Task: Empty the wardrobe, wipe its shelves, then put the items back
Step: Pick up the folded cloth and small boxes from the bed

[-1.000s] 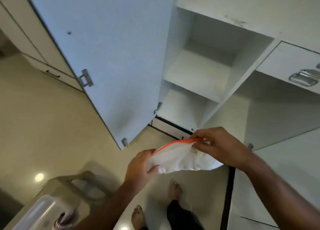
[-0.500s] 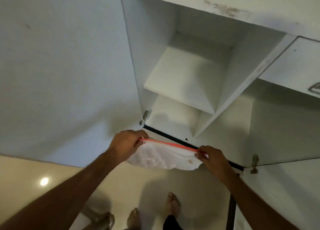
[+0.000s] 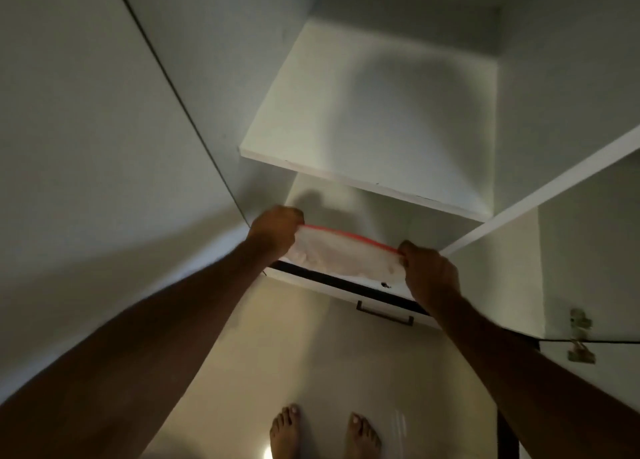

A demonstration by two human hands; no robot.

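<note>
A white cloth with a red edge hangs stretched between my two hands at the mouth of the wardrobe's lower compartment. My left hand grips its left end and my right hand pinches its right end. Above them the white upper shelf of the wardrobe is bare. The lower shelf behind the cloth shows nothing on it; its front part is hidden by the cloth.
The open wardrobe door stands close on the left. A second open door with hinges is at the right. A drawer with a dark handle sits below the compartment. My bare feet stand on the beige floor.
I have moved closer to the wardrobe. Both hands carried the cloth forward and up to the lower compartment's opening, spreading it wider between them.
</note>
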